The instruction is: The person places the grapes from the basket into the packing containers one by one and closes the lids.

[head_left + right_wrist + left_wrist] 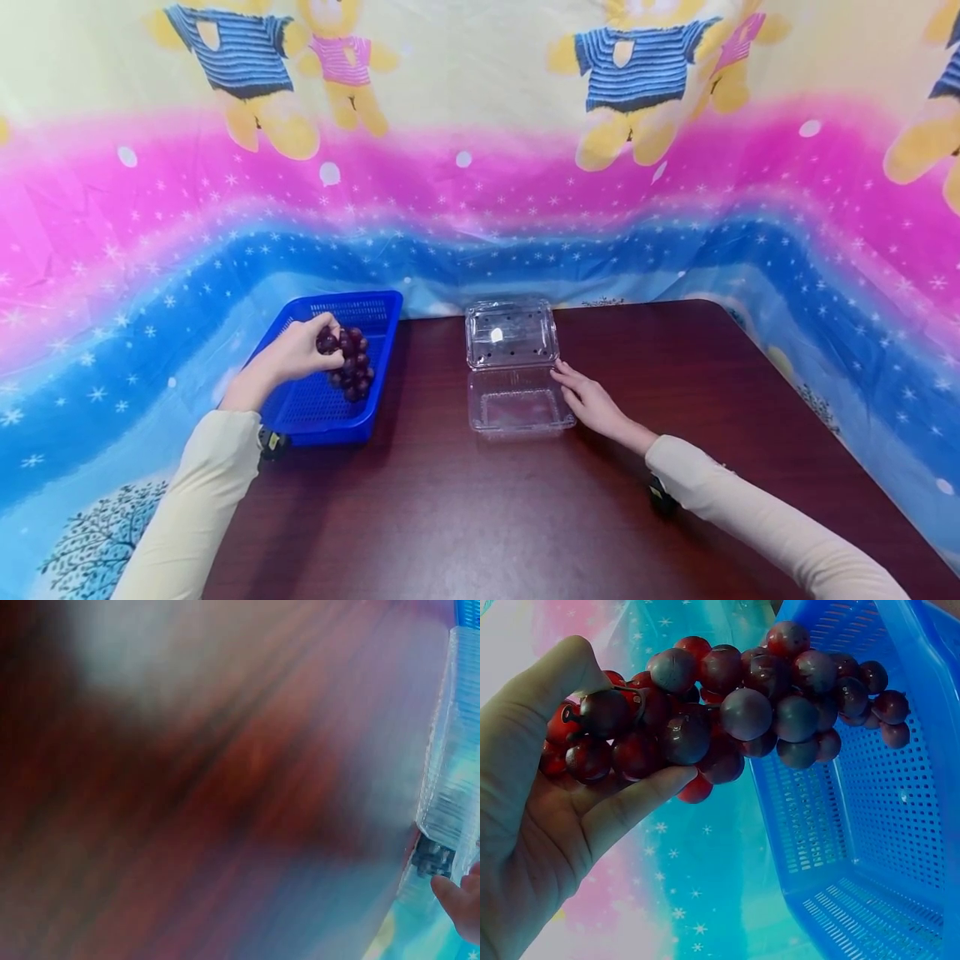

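Holds one bunch of grapes (pixel 356 364) between the thumb and fingers of the left hand (pixel 303 346), over one blue plastic basket (pixel 322 435) at the left of one brown table (pixel 480 508). Hangs in tightly clustered, round, glossy berries, dark red to dusky purple. Touches, with nearly straight fingers of the right hand (pixel 596 410), the right side of one clear clamshell box (pixel 517 410) with its one lid (pixel 517 340) raised at the far side.
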{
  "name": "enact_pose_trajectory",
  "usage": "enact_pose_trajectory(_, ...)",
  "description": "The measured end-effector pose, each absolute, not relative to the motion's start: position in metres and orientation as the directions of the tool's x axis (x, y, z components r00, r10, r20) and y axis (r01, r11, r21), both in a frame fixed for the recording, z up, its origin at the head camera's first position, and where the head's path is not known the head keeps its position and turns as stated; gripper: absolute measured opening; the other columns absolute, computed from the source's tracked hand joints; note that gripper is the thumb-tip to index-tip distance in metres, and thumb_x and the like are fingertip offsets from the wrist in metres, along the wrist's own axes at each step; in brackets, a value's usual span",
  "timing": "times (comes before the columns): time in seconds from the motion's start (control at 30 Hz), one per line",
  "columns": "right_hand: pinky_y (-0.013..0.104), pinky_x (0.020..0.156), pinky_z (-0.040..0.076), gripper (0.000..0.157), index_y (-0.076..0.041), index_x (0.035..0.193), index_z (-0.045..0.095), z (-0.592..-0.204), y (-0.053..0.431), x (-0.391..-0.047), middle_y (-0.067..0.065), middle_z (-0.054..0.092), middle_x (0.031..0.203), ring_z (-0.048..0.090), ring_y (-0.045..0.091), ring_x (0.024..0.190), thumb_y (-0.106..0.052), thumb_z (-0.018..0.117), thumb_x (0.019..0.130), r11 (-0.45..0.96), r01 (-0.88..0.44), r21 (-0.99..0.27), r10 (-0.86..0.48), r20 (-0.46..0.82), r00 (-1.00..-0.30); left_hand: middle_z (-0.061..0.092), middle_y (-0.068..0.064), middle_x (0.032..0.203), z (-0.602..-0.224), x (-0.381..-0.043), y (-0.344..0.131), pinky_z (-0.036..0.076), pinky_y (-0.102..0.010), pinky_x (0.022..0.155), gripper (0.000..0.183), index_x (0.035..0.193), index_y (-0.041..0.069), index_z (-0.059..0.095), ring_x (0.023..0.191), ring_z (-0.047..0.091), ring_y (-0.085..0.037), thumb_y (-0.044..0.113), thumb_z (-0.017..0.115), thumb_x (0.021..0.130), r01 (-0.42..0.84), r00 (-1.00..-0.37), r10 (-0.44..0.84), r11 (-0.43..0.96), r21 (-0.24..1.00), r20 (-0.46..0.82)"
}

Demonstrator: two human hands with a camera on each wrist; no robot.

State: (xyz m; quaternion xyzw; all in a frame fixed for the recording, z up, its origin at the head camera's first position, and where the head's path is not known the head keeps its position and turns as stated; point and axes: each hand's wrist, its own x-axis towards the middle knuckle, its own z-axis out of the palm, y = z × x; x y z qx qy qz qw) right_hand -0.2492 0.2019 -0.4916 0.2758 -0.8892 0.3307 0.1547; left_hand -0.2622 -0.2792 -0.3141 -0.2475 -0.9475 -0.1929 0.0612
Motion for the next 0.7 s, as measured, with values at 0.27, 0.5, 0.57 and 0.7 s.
enact_pose_trajectory(0.27,0.051,0.103,0.033,0.041,0.0,0.133,0.047,-0.4895,0.2027,-0.2468,0.018,0.034,0.146,0.033,0.037,0.133,-0.017,0.049,0.096,0.678,-0.549,-0.489,-0.398,0.383,-0.833,0.047,0.0,0.066,-0.3093,-0.2618,-0.2764,0.035,-0.027,0.052,0.025,0.088,0.009,0.047,0.054,0.041,-0.012,0.015,0.068,0.075,0.488,-0.873,0.44,0.806,0.337,0.212)
enact_pose_trajectory(0.5,0.051,0.102,0.035,0.058,-0.012,0.141,0.039,-0.4872,0.2022,-0.2428,0.007,0.023,0.153,0.026,0.029,0.138,-0.048,0.043,0.095,0.757,-0.47,-0.454,-0.39,0.262,-0.883,0.047,-0.001,0.065,-0.3067,-0.2632,-0.2734,0.036,-0.027,0.05,0.026,0.088,0.01,0.047,0.054,0.042,-0.014,0.014,0.068,0.075,0.488,-0.873,0.44,0.803,0.343,0.211)
enact_pose_trajectory(0.57,0.051,0.099,0.038,0.061,-0.014,0.142,0.038,-0.4869,0.2024,-0.2422,0.005,0.021,0.153,0.026,0.029,0.138,-0.052,0.041,0.094,0.774,-0.466,-0.429,-0.395,0.248,-0.885,0.046,-0.001,0.065,-0.3066,-0.2635,-0.2727,0.035,-0.027,0.05,0.026,0.089,0.011,0.046,0.054,0.042,-0.014,0.014,0.068,0.075,0.487,-0.873,0.441,0.802,0.345,0.206)
enact_pose_trajectory(0.7,0.05,0.096,0.041,0.063,-0.015,0.142,0.038,-0.487,0.2031,-0.2411,0.005,0.02,0.154,0.025,0.028,0.139,-0.054,0.04,0.094,0.789,-0.478,-0.386,-0.414,0.243,-0.878,0.046,0.0,0.065,-0.3074,-0.2648,-0.271,0.035,-0.028,0.051,0.026,0.089,0.011,0.046,0.054,0.041,-0.014,0.015,0.068,0.075,0.485,-0.874,0.441,0.803,0.347,0.201)
